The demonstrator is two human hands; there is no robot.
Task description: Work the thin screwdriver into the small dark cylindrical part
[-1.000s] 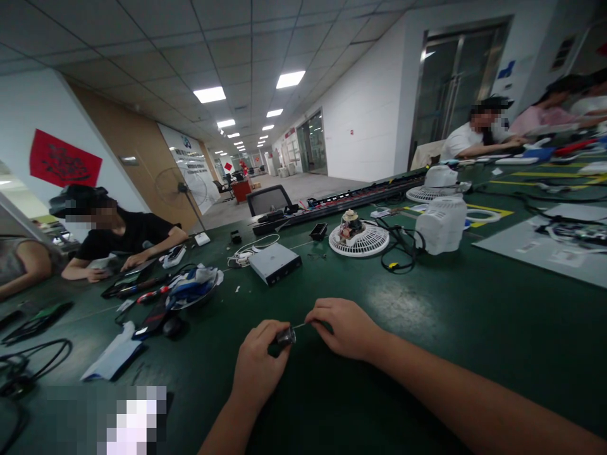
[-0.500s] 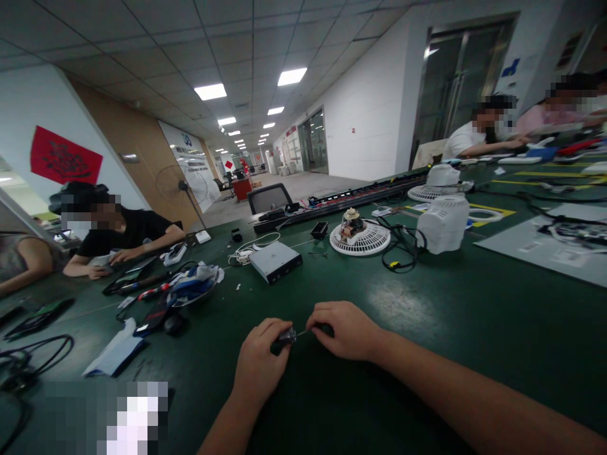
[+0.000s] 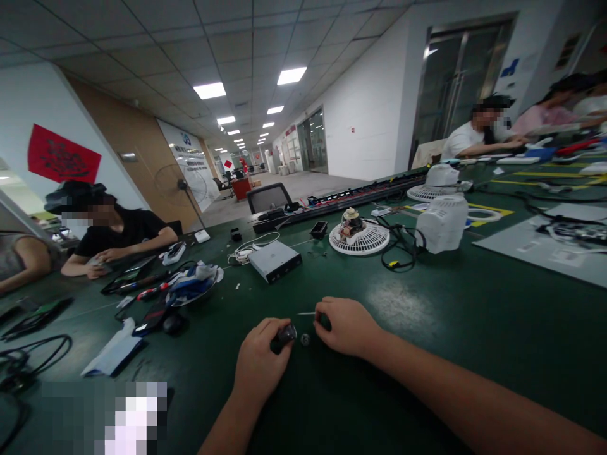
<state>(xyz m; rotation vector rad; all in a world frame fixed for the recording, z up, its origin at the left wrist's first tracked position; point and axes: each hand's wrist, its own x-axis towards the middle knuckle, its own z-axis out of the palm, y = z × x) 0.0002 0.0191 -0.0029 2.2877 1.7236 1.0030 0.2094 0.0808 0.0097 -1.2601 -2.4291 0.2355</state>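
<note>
In the frame's lower centre, I see the left hand (image 3: pixel 260 355), fingers closed round a dark cylinder (image 3: pixel 287 333); the right hand (image 3: pixel 349 327) pinches a thin rod (image 3: pixel 306 313). A small round piece (image 3: pixel 305 340) shows between them.

Ceiling (image 3: pixel 218 44): grey tiles, lit lamps (image 3: pixel 209 91) receding from me in rows. Right: white wall (image 3: pixel 360 107); glass door (image 3: pixel 458 82), metal-framed. Left: wood panel (image 3: pixel 109 120), sign (image 3: pixel 183 148) beside it; red poster (image 3: pixel 64 155) on white. Floor (image 3: pixel 327 181): pale grey. Furniture: long green table (image 3: pixel 403 309); black mesh chair (image 3: pixel 269 198) behind it; standing fan (image 3: pixel 182 184); red desk (image 3: pixel 241 188), farther off.
</note>
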